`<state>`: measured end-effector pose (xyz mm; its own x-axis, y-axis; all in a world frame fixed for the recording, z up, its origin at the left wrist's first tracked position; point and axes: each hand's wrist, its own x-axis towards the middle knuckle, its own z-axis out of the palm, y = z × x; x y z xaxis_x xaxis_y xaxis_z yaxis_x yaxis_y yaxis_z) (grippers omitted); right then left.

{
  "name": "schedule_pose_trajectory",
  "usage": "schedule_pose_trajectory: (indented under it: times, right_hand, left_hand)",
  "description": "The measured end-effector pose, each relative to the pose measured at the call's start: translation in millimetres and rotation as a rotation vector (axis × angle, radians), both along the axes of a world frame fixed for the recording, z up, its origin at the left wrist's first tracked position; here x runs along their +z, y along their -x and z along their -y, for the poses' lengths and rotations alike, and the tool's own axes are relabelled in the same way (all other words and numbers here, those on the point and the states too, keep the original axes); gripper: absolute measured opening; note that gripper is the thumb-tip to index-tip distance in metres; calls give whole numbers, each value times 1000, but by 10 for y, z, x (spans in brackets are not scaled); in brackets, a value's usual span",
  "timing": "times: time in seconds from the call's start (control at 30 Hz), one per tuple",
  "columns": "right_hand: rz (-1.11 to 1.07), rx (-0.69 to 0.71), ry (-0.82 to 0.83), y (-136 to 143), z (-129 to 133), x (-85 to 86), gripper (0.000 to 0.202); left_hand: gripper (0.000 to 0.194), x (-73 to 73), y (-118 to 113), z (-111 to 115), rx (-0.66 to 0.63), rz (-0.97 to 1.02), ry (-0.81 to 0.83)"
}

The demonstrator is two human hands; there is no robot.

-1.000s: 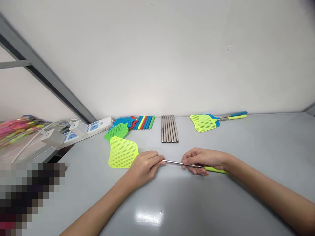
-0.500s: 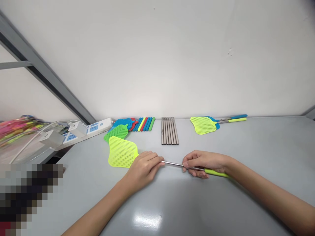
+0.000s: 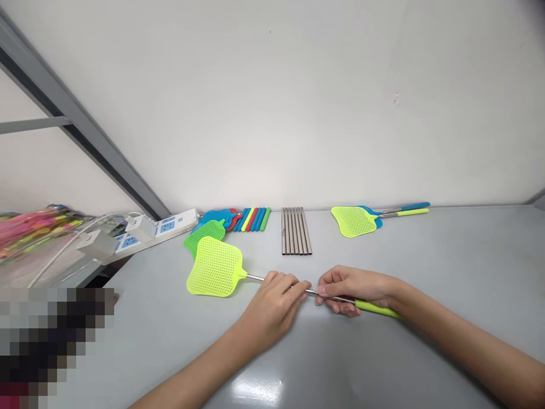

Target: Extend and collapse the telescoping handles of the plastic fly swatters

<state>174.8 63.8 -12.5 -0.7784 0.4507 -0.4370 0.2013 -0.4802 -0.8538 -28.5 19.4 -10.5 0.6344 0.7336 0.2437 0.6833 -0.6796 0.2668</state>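
Note:
A yellow-green fly swatter (image 3: pixel 216 267) with a thin metal rod and a yellow-green grip lies across the front of me, its perforated head to the left. My left hand (image 3: pixel 279 301) is closed around the middle of the rod, with bare rod showing between it and the head. Close by on the right, my right hand (image 3: pixel 347 289) pinches the rod just ahead of the grip. Only a short piece of rod shows between the two hands. The far end of the grip passes behind my right wrist.
Along the wall lie green, blue and red swatter heads (image 3: pixel 204 236), several coloured grips (image 3: pixel 258 220), a row of metal tubes (image 3: pixel 297 232) and two swatters (image 3: pixel 355 221) with handles. At left are a power strip (image 3: pixel 183 220) with plugs and bagged colourful items (image 3: pixel 38 233).
My left hand has slid right along the rod, away from the swatter head and toward my right hand. My right hand keeps its hold. The view has shifted slightly.

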Motion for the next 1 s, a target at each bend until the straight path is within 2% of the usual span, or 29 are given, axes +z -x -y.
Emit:
schedule_pose_trajectory:
  times: [0.23, 0.53, 0.77, 1.0]
  right_hand:
    - [26, -41, -7, 142, 115, 18, 21]
    - [109, 57, -79, 131, 126, 88, 23]
    - [136, 76, -108, 131, 124, 114, 24]
    - [160, 92, -166, 114, 119, 88, 25]
  left_hand:
    - [23, -55, -47, 62, -28, -68, -27]
    - [21, -115, -5, 45, -44, -114, -239]
    - [23, -146, -10, 4, -43, -110, -328]
    - [26, -122, 14, -29, -51, -134, -293]
